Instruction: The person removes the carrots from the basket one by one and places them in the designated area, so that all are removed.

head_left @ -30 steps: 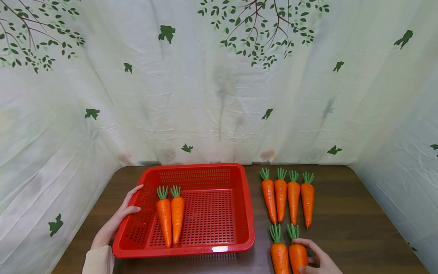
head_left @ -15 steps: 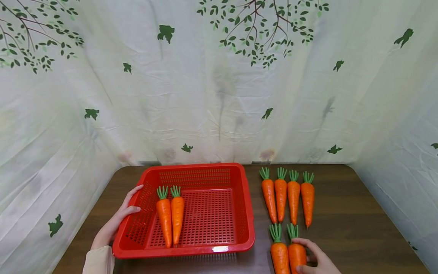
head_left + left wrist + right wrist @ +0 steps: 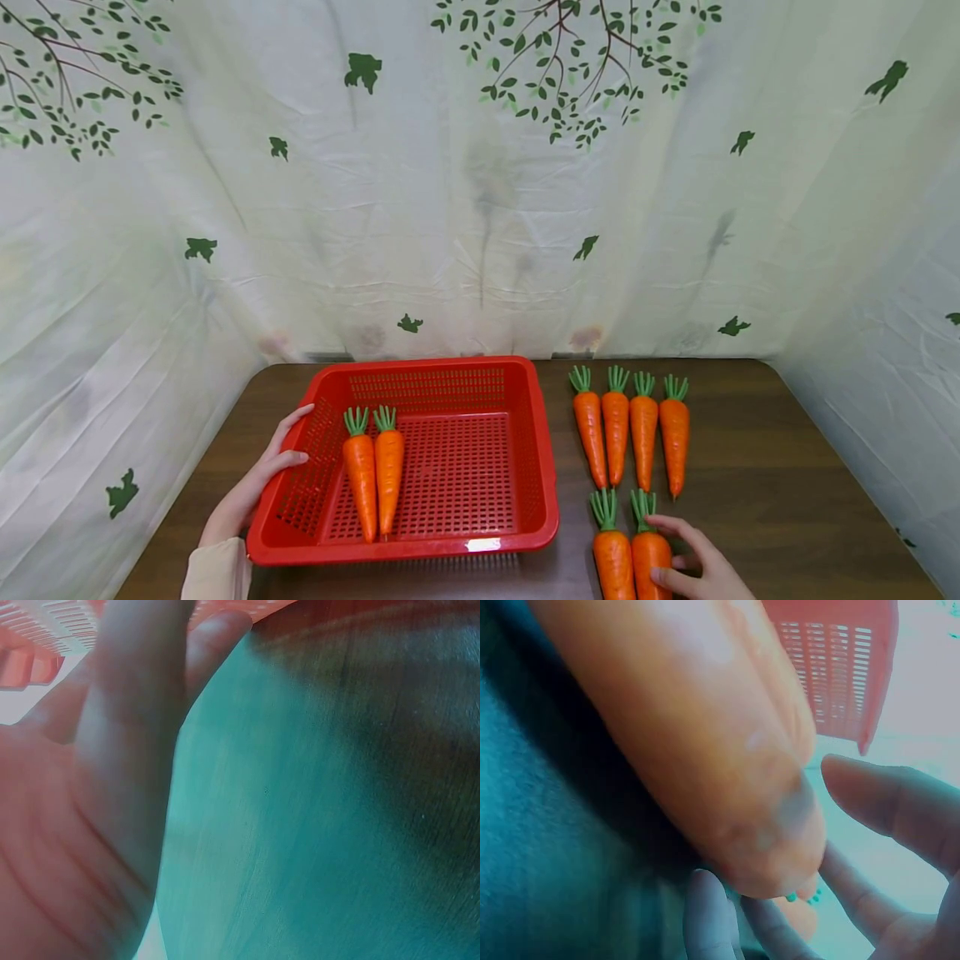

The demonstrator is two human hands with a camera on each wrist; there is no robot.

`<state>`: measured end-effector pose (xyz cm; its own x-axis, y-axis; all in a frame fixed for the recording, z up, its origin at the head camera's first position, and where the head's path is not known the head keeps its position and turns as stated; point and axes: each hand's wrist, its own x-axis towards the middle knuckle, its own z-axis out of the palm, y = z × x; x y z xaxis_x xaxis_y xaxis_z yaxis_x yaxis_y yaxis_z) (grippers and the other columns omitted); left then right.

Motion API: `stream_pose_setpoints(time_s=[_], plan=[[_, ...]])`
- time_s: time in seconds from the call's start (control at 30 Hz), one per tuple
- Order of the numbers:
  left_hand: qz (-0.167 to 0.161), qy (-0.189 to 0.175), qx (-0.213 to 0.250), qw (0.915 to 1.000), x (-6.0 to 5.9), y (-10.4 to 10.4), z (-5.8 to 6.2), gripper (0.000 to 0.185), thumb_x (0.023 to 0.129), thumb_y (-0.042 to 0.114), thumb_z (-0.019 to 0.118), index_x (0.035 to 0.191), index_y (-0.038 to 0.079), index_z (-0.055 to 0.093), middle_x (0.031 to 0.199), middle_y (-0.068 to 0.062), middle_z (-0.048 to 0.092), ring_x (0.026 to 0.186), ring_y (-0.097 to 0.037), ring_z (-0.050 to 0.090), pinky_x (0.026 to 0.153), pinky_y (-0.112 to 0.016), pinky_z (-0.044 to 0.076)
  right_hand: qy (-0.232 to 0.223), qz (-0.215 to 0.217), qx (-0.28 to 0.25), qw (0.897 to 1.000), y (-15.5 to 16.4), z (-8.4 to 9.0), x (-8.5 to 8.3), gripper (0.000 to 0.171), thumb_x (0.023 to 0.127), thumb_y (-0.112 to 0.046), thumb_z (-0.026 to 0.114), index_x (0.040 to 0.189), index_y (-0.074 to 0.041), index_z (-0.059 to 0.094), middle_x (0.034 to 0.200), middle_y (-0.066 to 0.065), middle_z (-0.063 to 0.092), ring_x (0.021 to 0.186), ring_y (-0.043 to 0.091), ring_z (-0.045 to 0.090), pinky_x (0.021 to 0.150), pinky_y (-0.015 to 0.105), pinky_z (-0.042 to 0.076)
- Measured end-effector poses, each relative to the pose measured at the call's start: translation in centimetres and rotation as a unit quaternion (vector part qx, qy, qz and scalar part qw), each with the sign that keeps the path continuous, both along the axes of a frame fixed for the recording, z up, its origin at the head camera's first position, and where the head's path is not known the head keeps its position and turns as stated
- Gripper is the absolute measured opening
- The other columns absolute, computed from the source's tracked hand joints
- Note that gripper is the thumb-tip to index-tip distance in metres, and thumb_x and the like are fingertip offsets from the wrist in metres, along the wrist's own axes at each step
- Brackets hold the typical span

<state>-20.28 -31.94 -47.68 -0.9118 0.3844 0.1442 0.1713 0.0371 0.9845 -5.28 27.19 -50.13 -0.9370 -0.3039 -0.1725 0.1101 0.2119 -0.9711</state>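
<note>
A red plastic basket [image 3: 457, 548] sits on the table with two carrots [image 3: 360, 479] lying side by side inside it. My left hand [image 3: 258, 479] holds the basket's left side, thumb over the rim; in the left wrist view the palm [image 3: 67, 847] is close up. My right hand [image 3: 693, 558] is at a carrot [image 3: 651, 557] at the front right, its fingers loosely spread around the carrot's upper part. In the right wrist view the thumb [image 3: 885, 795] looks apart from that carrot. Another carrot [image 3: 613, 562] lies directly to its left. The bottom frame edge cuts off both.
Behind these, several carrots [image 3: 615, 425] lie in a row right of the basket, green tops pointing away. The dark wooden table [image 3: 772, 475] extends to the right. A pale leaf-patterned curtain [image 3: 480, 208] surrounds its back and sides.
My right hand shifts the front right carrot slightly left, then its fingers loosen and draw a little to the right. The left hand and basket stay put.
</note>
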Motion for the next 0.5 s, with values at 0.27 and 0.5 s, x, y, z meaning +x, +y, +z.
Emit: stream_pose_setpoints(time_s=[0.27,0.5], plan=[[-0.005,0.013,0.015,0.9998,0.0,0.0,-0.1,0.067,0.090,-0.002,0.039,0.148,0.030,0.029,0.129,0.009,0.040,0.107,-0.008,0.051,0.083,-0.024,0.047,-0.032,-0.044,0.005,0.998,0.0,1.6,-0.4,0.056,0.092,-0.012,0.061,0.134,0.012,0.035,0.128,0.038,0.037,0.091,0.031,0.062,0.073,0.038,0.053],[-0.015,0.029,0.024,0.9992,-0.1,0.0,-0.1,0.068,0.089,-0.004,0.038,0.147,0.030,0.031,0.130,0.009,0.041,0.107,-0.007,0.051,0.084,-0.022,0.046,-0.011,-0.056,0.009,0.998,-0.5,2.8,-0.9,0.049,0.092,-0.010,0.060,0.134,0.006,0.040,0.129,0.028,0.042,0.089,0.022,0.064,0.072,0.037,0.053]])
